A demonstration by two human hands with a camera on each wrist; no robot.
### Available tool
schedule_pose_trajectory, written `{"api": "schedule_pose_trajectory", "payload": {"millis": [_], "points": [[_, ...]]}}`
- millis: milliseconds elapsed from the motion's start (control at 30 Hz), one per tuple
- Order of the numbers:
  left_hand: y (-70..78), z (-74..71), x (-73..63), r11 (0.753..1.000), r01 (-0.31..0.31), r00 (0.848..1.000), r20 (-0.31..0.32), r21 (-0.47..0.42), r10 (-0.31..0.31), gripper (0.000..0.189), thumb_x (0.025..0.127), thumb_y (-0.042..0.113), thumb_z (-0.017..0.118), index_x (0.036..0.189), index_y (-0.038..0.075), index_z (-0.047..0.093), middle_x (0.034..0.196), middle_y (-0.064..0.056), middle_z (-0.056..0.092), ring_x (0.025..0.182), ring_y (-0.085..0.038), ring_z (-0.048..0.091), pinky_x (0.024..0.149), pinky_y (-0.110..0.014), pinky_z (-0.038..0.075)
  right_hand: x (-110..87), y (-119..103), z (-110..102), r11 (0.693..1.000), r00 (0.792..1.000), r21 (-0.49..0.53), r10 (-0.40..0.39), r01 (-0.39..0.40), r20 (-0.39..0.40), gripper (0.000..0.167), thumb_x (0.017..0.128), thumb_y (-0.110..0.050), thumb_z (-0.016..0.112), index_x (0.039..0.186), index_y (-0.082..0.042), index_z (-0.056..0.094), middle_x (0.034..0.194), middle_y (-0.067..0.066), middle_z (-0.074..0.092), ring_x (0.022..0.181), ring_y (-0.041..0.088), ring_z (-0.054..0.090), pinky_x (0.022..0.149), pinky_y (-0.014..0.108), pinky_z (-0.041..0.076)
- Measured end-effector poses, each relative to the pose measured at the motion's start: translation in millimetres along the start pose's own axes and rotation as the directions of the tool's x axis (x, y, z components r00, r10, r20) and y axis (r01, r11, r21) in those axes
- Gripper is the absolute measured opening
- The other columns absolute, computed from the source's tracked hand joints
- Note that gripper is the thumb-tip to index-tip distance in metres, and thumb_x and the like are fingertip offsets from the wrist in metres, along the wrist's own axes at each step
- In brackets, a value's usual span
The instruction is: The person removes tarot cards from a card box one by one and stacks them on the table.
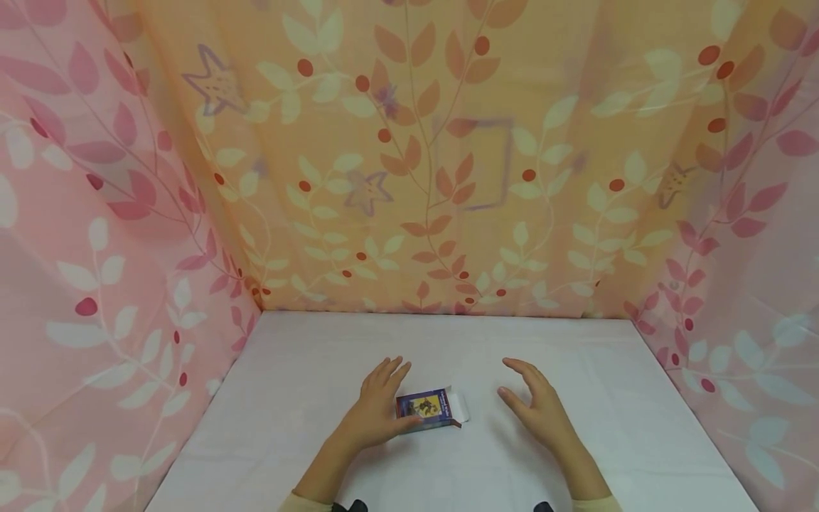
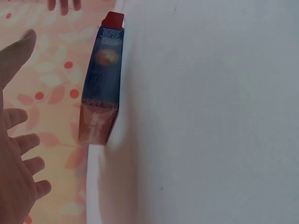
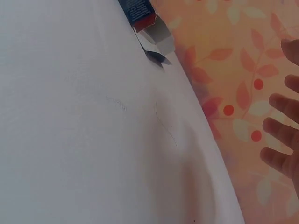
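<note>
- I see the box point(image 1: 427, 407) on the table point(image 1: 307, 355), just right of my left grip point(image 1: 376, 411), the nearer one.
- Its long axis points towards my right grip point(image 1: 542, 414).
- Both grips are released.

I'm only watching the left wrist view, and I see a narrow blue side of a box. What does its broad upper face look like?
Observer: In the head view, the box carries a yellow picture on that face.

Visitor: And beyond the red flap at the far end, is it sealed?

Observer: No, the right wrist view shows that end open, with a white flap sticking out.

Visitor: Is anyone gripping it from that side?

Observer: No, the head view shows the right hand off to the box's right, apart from it and holding nothing.
</note>
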State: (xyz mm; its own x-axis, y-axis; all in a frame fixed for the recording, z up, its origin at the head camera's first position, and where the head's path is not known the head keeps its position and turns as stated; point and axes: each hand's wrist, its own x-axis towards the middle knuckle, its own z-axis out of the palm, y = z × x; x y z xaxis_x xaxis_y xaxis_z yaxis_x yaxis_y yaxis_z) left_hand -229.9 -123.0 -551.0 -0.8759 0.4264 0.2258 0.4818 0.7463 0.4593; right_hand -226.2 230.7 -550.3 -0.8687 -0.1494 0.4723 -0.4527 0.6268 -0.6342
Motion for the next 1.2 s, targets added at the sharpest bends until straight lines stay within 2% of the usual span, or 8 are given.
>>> {"api": "schedule_pose_trajectory", "payload": {"millis": [167,367,467,633,733,867,1033,1200], "points": [[2.4,8.4,3.8,0.999,0.015,0.999,0.035,-0.044,-0.014,0.108,0.077,0.071,0.076,0.162,0.022,0.030,0.167,-0.005,0.029,0.155,-0.032,0.021,0.124,-0.060,0.019,1.6,-2.6,3.6,1.000,1.000,0.026,0.010,-0.009,-0.008,0.053,0.092,-0.024,0.078,0.141,-0.021,0.059,0.140,-0.001,0.062,0.132,0.025,0.055,0.108,0.047,0.043],[7.2,15.2,9.1,0.992,0.046,0.996,0.086,-0.119,-0.036,0.109,0.074,0.064,0.083,0.159,0.017,0.034,0.163,-0.004,0.034,0.151,-0.031,0.027,0.121,-0.061,0.028,3.4,-3.8,7.2,0.997,1.000,0.079,-0.001,0.002,-0.011,0.049,0.092,-0.020,0.078,0.138,-0.016,0.062,0.137,-0.002,0.064,0.130,0.023,0.057,0.107,0.015,0.038],[8.4,19.4,12.8,0.991,0.050,0.994,0.102,-0.122,-0.038,0.108,0.072,0.064,0.084,0.157,0.015,0.038,0.159,-0.006,0.039,0.148,-0.031,0.032,0.119,-0.059,0.033,3.7,-4.1,9.0,0.995,1.000,0.100,-0.008,0.008,-0.004,0.046,0.092,-0.020,0.077,0.136,-0.014,0.063,0.135,-0.002,0.065,0.128,0.023,0.057,0.105,0.010,0.037],[8.3,25.1,16.6,0.991,0.085,0.987,0.144,-0.099,-0.071,0.105,0.071,0.064,0.085,0.153,0.013,0.043,0.153,-0.007,0.045,0.143,-0.029,0.037,0.117,-0.055,0.038,2.5,-2.9,14.0,0.992,1.000,0.122,0.007,-0.010,0.022,0.043,0.093,-0.018,0.076,0.135,-0.015,0.064,0.135,-0.003,0.066,0.128,0.021,0.058,0.106,0.018,0.043],[7.9,26.5,17.4,0.989,0.112,0.980,0.173,-0.097,-0.094,0.101,0.072,0.061,0.086,0.152,0.012,0.045,0.152,-0.007,0.046,0.141,-0.028,0.039,0.116,-0.054,0.039,1.8,-0.6,16.7,0.991,0.999,0.135,0.012,-0.016,0.033,0.041,0.094,-0.020,0.075,0.134,-0.017,0.064,0.135,-0.004,0.066,0.129,0.020,0.058,0.106,0.036,0.049],[6.9,29.1,18.0,0.990,0.115,0.979,0.178,-0.082,-0.099,0.098,0.073,0.056,0.088,0.150,0.012,0.047,0.150,-0.006,0.049,0.139,-0.027,0.041,0.116,-0.052,0.040,0.8,0.9,18.9,0.987,0.999,0.155,0.022,-0.029,0.049,0.038,0.096,-0.026,0.073,0.133,-0.021,0.064,0.134,-0.004,0.066,0.129,0.021,0.058,0.104,0.055,0.048],[6.6,30.9,18.1,0.991,0.112,0.981,0.170,-0.079,-0.097,0.094,0.071,0.049,0.090,0.147,0.010,0.050,0.145,-0.005,0.052,0.136,-0.027,0.044,0.115,-0.051,0.040,0.1,-2.4,20.0,0.983,0.997,0.177,0.041,-0.053,0.072,0.039,0.096,-0.028,0.074,0.132,-0.020,0.065,0.134,-0.006,0.066,0.129,0.021,0.058,0.104,0.058,0.048],[5.5,31.6,18.6,0.985,0.145,0.975,0.181,-0.098,-0.126,0.089,0.072,0.045,0.091,0.144,0.010,0.052,0.141,-0.004,0.054,0.132,-0.025,0.045,0.114,-0.050,0.041,-0.1,-3.7,20.9,0.979,0.996,0.195,0.039,-0.054,0.077,0.038,0.095,-0.027,0.074,0.131,-0.024,0.064,0.134,-0.005,0.067,0.128,0.020,0.059,0.105,0.057,0.048]]}}
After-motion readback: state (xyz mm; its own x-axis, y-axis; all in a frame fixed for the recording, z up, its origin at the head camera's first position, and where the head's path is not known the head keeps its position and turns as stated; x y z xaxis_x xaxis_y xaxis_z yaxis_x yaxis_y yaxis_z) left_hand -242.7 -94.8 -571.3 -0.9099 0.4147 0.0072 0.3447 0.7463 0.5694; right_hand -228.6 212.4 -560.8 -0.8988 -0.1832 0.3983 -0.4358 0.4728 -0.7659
